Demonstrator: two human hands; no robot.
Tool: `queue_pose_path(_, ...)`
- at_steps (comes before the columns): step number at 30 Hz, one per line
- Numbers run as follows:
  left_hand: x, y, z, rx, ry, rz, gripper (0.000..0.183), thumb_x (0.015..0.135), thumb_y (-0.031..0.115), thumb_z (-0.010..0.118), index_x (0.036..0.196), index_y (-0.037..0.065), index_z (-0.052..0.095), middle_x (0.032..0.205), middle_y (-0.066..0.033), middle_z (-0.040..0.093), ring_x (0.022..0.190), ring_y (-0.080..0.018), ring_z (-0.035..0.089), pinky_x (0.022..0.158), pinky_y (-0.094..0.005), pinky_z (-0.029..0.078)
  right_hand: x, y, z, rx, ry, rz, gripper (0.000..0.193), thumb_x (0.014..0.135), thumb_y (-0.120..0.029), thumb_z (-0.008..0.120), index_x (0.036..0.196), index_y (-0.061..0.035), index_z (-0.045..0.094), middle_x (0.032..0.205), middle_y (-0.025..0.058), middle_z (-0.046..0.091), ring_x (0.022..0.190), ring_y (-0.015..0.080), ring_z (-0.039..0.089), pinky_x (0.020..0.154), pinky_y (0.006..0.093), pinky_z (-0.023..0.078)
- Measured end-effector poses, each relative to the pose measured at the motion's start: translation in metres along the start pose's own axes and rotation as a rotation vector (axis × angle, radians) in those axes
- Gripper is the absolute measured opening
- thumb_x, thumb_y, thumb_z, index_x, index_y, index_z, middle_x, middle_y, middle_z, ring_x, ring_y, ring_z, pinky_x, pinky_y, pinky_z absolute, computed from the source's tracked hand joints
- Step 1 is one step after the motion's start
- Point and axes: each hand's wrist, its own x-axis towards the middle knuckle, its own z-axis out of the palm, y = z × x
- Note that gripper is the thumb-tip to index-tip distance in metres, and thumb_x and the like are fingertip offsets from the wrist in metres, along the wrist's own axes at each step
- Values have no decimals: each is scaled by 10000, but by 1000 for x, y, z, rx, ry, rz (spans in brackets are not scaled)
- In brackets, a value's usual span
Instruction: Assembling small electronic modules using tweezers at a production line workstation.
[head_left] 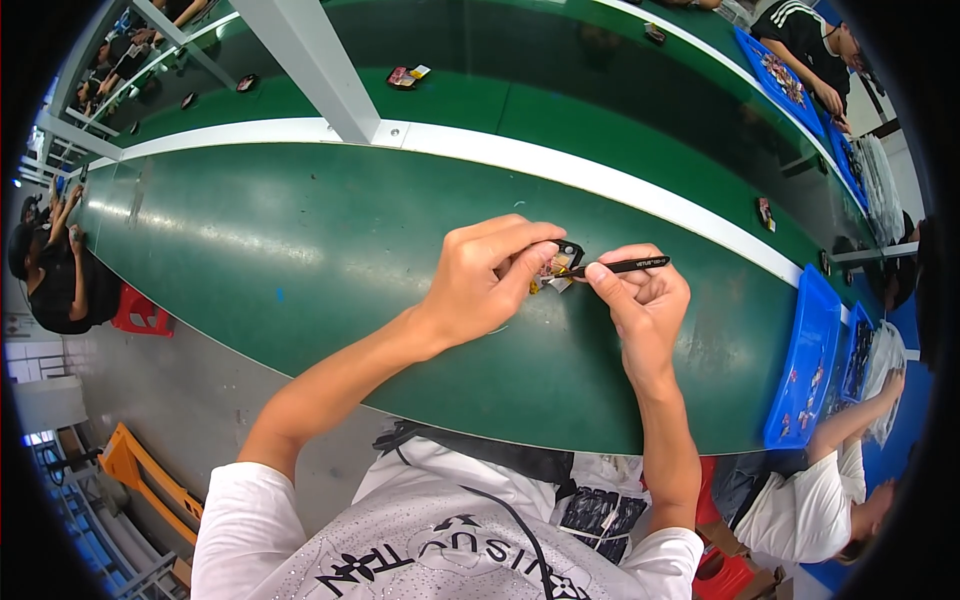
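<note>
Over the green tabletop (pixel 400 210), my left hand (pixel 490 270) pinches a small black-framed electronic part (pixel 567 252) between thumb and fingers. Yellow and pale bits show inside it, though its exact kind is too small to tell. From the right, my right hand (pixel 645 300) grips a pair of black tweezers (pixel 635 265) like a pen. The tips of the tweezers point left and reach into the part. My fingers cover much of the part's left side.
A blue bin (pixel 803 370) with small pieces stands at the table's right end. Beyond a white rail (pixel 640 195) runs a green conveyor with scattered small parts (pixel 403 77). A white post (pixel 315 70) rises at the rail. Co-workers sit left, right and across.
</note>
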Motion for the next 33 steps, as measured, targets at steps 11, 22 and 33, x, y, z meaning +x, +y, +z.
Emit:
queue_pose_path(11, 7, 2, -13, -585, -156, -517, 303, 1038, 167, 609, 1173, -96, 673, 896, -133, 706, 584, -144, 672, 439, -230, 521, -3, 12, 5, -73, 63, -315, 147, 856, 36, 792, 946, 22, 677, 852, 76, 726, 633, 19, 579, 541, 161, 401)
queue_pose_path(22, 7, -9, -21, -620, -144, -481, 302, 1037, 162, 611, 1172, -99, 678, 908, -159, 719, 580, -147, 673, 448, -242, 544, 2, 23, 16, -322, 33, -642, 135, 800, 39, 826, 852, -7, 710, 869, 115, 787, 448, -3, 455, 424, 181, 323)
queue_pose_path(33, 8, -10, -24, -630, -115, -475, 287, 1031, 151, 618, 1163, -95, 684, 873, -149, 708, 563, -147, 669, 442, -241, 541, 6, 26, 21, -358, 8, -757, 151, 789, 41, 834, 869, -18, 720, 842, 108, 784, 445, 11, 469, 420, 183, 330)
